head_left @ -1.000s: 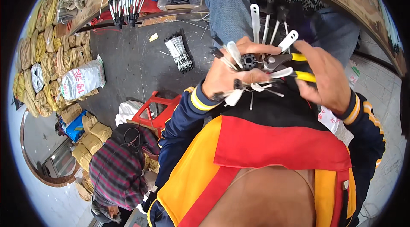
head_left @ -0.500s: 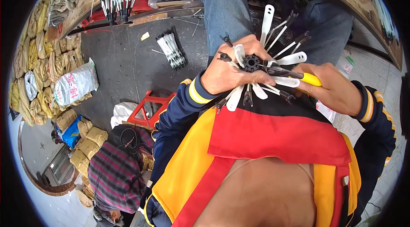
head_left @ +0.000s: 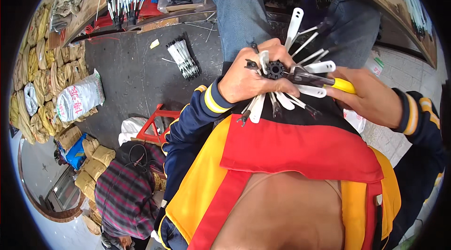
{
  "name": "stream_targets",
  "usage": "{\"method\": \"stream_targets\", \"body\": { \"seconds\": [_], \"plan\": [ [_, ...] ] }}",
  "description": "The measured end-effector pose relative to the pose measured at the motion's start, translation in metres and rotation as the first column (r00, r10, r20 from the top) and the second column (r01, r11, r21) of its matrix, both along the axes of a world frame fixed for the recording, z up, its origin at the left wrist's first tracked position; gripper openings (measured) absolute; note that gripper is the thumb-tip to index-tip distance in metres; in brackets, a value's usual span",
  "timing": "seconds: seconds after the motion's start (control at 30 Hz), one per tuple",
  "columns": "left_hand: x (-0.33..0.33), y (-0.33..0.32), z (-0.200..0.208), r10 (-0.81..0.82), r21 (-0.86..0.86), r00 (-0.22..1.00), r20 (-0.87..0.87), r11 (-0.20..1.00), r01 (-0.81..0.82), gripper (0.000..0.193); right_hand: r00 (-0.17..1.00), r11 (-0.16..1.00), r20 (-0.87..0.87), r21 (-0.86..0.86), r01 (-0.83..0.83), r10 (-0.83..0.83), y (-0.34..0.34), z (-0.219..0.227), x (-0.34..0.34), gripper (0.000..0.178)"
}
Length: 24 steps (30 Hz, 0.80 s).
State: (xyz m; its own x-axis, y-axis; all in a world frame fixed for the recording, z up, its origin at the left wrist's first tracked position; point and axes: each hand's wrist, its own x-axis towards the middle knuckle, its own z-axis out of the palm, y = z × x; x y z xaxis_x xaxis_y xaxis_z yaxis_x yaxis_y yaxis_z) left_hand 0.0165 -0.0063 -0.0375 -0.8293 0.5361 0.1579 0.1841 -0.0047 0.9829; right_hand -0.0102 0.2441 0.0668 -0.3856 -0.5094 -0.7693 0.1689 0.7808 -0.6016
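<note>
My left hand (head_left: 242,78) is closed round the shaft of an umbrella-like frame, just under its black toothed round hub (head_left: 276,69). White ribs and flat white strips (head_left: 294,25) with holes fan out from the hub, several with black ends. In my right hand (head_left: 373,94) are pliers with a yellow handle (head_left: 344,86). Their dark jaws reach to the hub's right side. Exactly what the jaws bite on cannot be made out, and the right fingers are partly hidden behind the handle. Below the frame lies the red and black front of my clothing.
On the dark floor lies a bundle of white rods (head_left: 183,59). More rods stand by a wooden bench edge (head_left: 81,11). A red stool (head_left: 155,125), a white sack (head_left: 81,96) and stacked tan bundles (head_left: 49,69) are at left. Near them, a person in a plaid hood (head_left: 124,193) bends down.
The whole view has shifted slightly. My right hand and the pliers sit a little farther right relative to the hub. My left hand keeps its hold on the frame.
</note>
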Motion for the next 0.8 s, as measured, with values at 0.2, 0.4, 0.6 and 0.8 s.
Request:
{"method": "stream_targets", "body": {
  "seconds": [0.2,0.4,0.6,0.8],
  "plan": [
    [-0.001,-0.001,-0.008,0.008,0.019,0.996,-0.086,1.0,-0.006,0.038,0.967,0.975,-0.24,-0.221,0.027,-0.081,0.001,-0.037,0.028,0.025],
    [-0.005,0.004,-0.001,-0.023,-0.067,0.993,-0.118,0.998,0.015,0.037,0.969,0.991,-0.208,0.025,-0.134,0.136,-0.006,0.028,-0.006,0.026],
    [-0.011,-0.002,-0.017,0.095,0.163,0.975,0.203,0.978,-0.13,0.024,0.848,0.976,-0.528,-0.152,-0.154,0.052,-0.003,-0.021,-0.008,0.029],
    [-0.025,-0.08,0.042,0.273,0.393,0.882,0.384,0.816,-0.423,0.023,0.884,0.716,0.005,-0.583,0.383,-0.468,-0.022,-0.036,-0.016,0.032]
  ]
}}
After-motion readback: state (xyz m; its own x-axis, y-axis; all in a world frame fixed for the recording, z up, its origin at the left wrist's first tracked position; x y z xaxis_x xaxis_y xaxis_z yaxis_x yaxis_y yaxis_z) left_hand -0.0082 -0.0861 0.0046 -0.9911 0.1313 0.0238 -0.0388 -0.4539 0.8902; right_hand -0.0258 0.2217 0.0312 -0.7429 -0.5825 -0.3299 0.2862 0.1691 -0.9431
